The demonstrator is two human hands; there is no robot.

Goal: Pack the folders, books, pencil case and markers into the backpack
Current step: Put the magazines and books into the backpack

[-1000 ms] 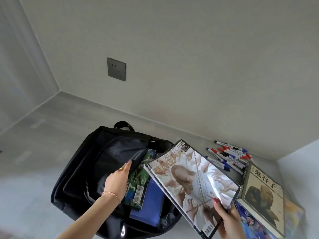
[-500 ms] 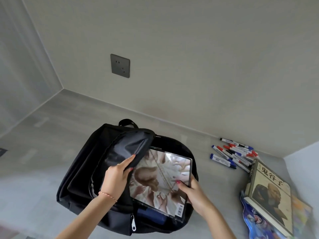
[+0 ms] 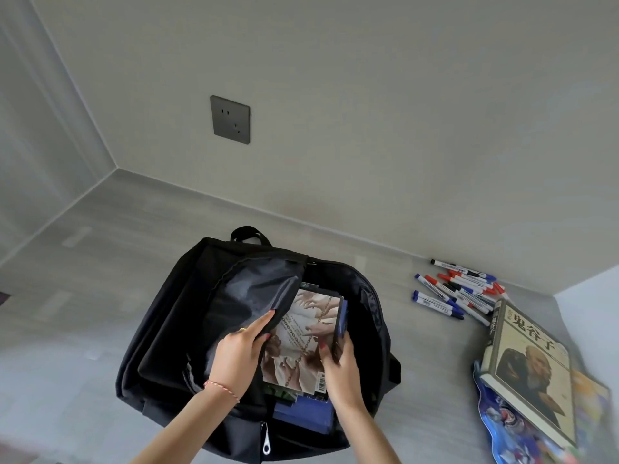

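On the grey bench (image 3: 83,296), against the wall: one black backpack (image 3: 174,329), lying flat, main compartment unzipped and open toward the viewer, carry loop at its far end, zipper pull at its near edge.

Left hand (image 3: 239,358): fingers curled round the edge of the backpack's front flap (image 3: 254,296), thumb beneath, holding it lifted back from the opening. A thin red bracelet (image 3: 221,389) sits on the wrist.

Right hand (image 3: 338,360): fingers curled round the right edge of a book with a pale cover showing hands and a chain (image 3: 298,336), gripping it inside the opening. This book lies on top of the contents, barcode at its near corner.

Beneath it, within the backpack: a green-covered book (image 3: 279,395), only its near edge showing, and a blue folder (image 3: 304,415), nearest the viewer.

To the right, outside the backpack: a loose heap of markers (image 3: 459,294) with red, blue and black caps, near the wall; a thick book with a portrait cover (image 3: 531,366) just beside them, resting on a blue patterned item (image 3: 499,426) whose kind cannot be told.

On the wall: one grey socket plate (image 3: 230,119).
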